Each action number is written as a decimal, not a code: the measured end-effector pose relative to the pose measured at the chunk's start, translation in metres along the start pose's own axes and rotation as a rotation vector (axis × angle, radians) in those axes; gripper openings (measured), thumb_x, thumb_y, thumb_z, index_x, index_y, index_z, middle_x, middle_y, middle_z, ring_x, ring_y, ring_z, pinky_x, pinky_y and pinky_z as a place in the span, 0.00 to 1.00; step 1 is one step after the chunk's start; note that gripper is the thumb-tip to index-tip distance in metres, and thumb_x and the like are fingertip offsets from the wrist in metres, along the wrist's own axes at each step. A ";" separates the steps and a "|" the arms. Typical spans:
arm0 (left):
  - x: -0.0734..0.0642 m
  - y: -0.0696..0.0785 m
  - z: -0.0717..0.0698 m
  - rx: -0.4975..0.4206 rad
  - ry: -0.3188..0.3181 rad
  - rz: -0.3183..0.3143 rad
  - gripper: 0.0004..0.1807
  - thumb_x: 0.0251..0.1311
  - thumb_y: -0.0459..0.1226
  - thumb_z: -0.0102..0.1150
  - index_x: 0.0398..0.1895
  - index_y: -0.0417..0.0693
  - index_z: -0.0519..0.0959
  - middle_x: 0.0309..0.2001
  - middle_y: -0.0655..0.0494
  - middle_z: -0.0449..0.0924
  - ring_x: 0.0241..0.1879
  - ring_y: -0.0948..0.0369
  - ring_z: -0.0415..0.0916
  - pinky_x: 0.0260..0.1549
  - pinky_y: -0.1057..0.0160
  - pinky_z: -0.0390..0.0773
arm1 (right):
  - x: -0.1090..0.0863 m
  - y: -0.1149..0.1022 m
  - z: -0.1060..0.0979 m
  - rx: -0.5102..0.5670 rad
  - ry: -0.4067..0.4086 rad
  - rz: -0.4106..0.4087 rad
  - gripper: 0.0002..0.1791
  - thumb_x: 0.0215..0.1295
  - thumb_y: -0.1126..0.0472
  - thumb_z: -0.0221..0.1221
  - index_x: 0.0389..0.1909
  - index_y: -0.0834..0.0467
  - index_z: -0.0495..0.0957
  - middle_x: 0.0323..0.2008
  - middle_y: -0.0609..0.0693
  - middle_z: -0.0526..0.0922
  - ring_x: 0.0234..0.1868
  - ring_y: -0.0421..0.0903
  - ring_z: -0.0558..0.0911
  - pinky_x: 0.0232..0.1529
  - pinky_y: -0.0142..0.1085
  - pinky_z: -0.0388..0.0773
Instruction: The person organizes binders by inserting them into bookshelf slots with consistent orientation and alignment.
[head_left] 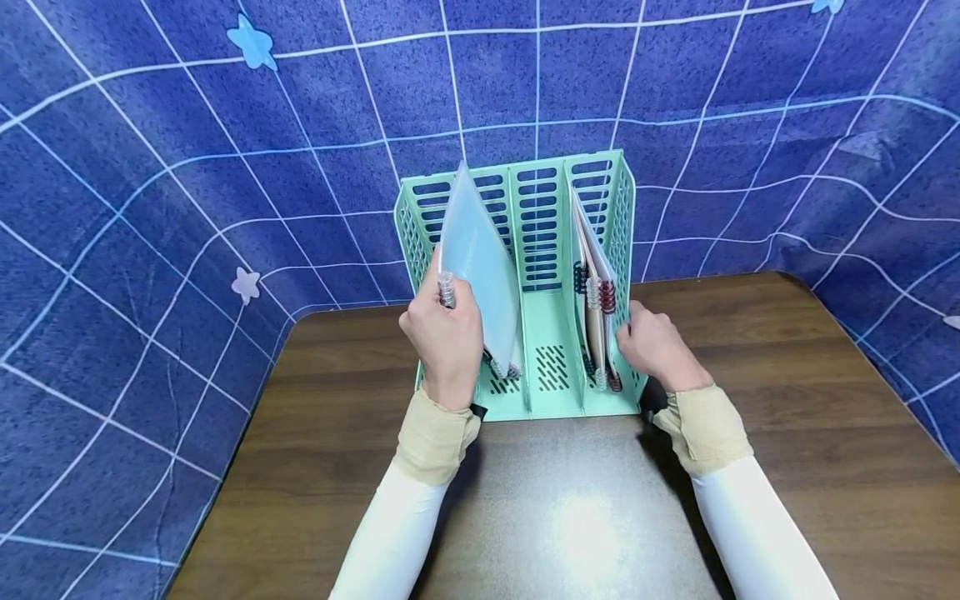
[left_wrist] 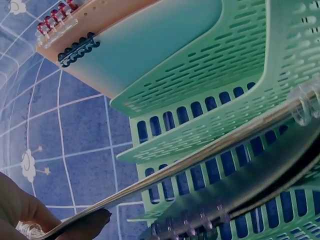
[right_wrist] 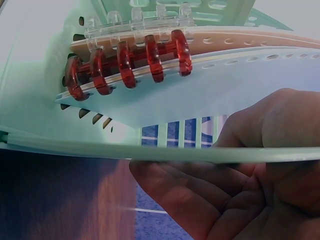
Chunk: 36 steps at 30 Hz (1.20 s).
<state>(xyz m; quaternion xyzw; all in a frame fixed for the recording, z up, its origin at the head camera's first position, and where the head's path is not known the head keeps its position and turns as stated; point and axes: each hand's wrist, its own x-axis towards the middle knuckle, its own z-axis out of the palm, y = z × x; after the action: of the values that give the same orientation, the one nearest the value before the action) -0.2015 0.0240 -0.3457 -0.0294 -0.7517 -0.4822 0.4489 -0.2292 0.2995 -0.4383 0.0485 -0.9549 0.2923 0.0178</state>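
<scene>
My left hand (head_left: 447, 346) pinches a light blue ring-bound notebook (head_left: 480, 267) by its near bound edge. The notebook leans in the left compartment of a mint green file organizer (head_left: 543, 325). In the left wrist view, fingers and thumb (left_wrist: 30, 212) hold its corner, and another notebook with clear rings (left_wrist: 192, 222) sits close beside it. My right hand (head_left: 660, 343) grips the organizer's right side wall (right_wrist: 165, 153), thumb inside and fingers outside. Several ring-bound notebooks (head_left: 592, 292) stand in the right compartment, one with red rings (right_wrist: 127, 65). The middle compartment holds nothing.
The organizer stands on a dark brown wooden table (head_left: 337, 400). Behind and to both sides hangs a blue cloth (head_left: 315, 100) with white grid lines and stars. Slotted dividers (head_left: 517, 250) separate the compartments.
</scene>
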 end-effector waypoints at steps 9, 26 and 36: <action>0.003 -0.001 0.005 0.044 0.035 -0.070 0.26 0.65 0.30 0.52 0.64 0.59 0.83 0.42 0.52 0.90 0.20 0.62 0.69 0.18 0.60 0.72 | 0.001 0.001 0.000 -0.006 -0.005 0.002 0.24 0.73 0.62 0.42 0.64 0.72 0.65 0.40 0.70 0.78 0.39 0.61 0.77 0.43 0.56 0.76; -0.007 -0.009 0.016 0.018 0.034 -0.093 0.26 0.68 0.31 0.51 0.66 0.59 0.80 0.49 0.52 0.88 0.23 0.63 0.77 0.24 0.57 0.80 | 0.001 0.003 -0.001 -0.003 -0.024 0.018 0.26 0.73 0.60 0.41 0.66 0.71 0.63 0.40 0.68 0.77 0.40 0.60 0.77 0.43 0.55 0.75; -0.019 -0.025 0.032 0.002 0.035 -0.071 0.27 0.64 0.28 0.53 0.66 0.52 0.80 0.50 0.48 0.87 0.26 0.60 0.77 0.25 0.54 0.79 | 0.000 0.001 -0.001 0.009 -0.027 0.017 0.28 0.73 0.60 0.40 0.69 0.71 0.61 0.36 0.66 0.76 0.37 0.59 0.76 0.41 0.53 0.74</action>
<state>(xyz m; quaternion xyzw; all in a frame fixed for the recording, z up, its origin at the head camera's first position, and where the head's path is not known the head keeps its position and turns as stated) -0.2228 0.0416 -0.3810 0.0061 -0.7448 -0.4975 0.4446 -0.2295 0.3013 -0.4383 0.0442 -0.9542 0.2959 0.0020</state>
